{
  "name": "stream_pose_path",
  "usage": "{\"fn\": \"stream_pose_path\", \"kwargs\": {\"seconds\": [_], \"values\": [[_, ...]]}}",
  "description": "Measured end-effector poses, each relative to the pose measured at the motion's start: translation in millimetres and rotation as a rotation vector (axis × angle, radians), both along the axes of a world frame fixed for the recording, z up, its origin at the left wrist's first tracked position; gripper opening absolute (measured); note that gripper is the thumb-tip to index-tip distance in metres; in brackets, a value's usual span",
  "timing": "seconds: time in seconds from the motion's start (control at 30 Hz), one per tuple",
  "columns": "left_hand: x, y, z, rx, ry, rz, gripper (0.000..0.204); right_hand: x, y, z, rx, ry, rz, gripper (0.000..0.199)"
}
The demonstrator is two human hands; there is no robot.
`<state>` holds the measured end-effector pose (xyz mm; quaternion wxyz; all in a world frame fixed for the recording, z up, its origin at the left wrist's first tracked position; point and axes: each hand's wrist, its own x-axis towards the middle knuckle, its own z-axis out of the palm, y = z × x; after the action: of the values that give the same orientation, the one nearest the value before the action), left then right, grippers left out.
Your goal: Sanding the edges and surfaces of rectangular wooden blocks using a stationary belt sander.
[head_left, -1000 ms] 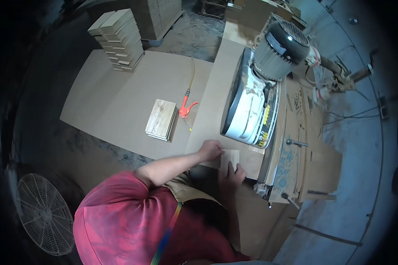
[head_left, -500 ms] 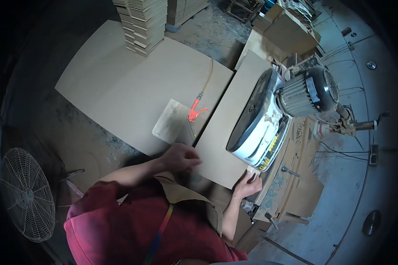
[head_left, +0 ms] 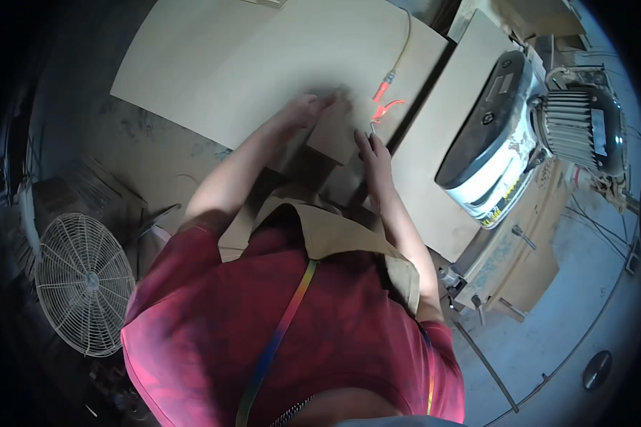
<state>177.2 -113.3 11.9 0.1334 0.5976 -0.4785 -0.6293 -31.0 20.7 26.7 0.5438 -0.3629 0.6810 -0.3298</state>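
Both hands on small stack of wood pieces (head_left: 332, 132), stack at near edge of big flat board (head_left: 263, 64). Left hand (head_left: 303, 110) grips stack from left side, fingers curled on top. Right hand (head_left: 374, 153) presses right side, fingers straight. Orange air nozzle (head_left: 382, 107) just beside right hand. Sanding machine (head_left: 488, 142) further right, white fan (head_left: 85, 281) on floor left.
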Motion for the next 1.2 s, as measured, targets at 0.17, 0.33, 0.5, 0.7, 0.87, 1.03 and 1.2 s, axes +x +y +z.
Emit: {"fn": "stream_pose_path", "kwargs": {"seconds": [0.17, 0.33, 0.5, 0.7, 0.87, 1.03, 1.2], "values": [[-19.4, 10.6, -22.4, 0.252, 0.442, 0.003, 0.046, 21.4, -24.2, -39.3, -0.040, -0.116, -0.135, 0.054], [-21.1, 18.8, -27.4, 0.149, 0.275, -0.183, 0.046, 20.3, -27.7, -30.8, 0.054, -0.102, -0.056, 0.061], [-17.4, 23.8, -18.8, 0.046, 0.377, 0.000, 0.058, 26.4, -23.5, -10.8, -0.173, -0.203, -0.180, 0.063], [-13.5, 31.8, 31.6, 0.063, 0.256, -0.035, 0.069, 24.9, -16.8, -3.0, -0.102, -0.111, -0.179, 0.072], [-18.5, 42.6, 73.7, -0.054, 0.128, 0.033, 0.073, 15.7, 9.8, 24.9, -0.125, -0.289, -0.300, 0.080], [-39.7, 79.1, 86.2, 0.083, 0.501, 0.049, 0.082, -9.5, 70.4, 51.3, -0.341, -0.401, -0.455, 0.076], [-98.5, 107.1, 66.5, 0.099, 0.666, -0.224, 0.085, -73.5, 139.6, 51.7, -0.287, -0.469, -0.441, 0.072]]}}
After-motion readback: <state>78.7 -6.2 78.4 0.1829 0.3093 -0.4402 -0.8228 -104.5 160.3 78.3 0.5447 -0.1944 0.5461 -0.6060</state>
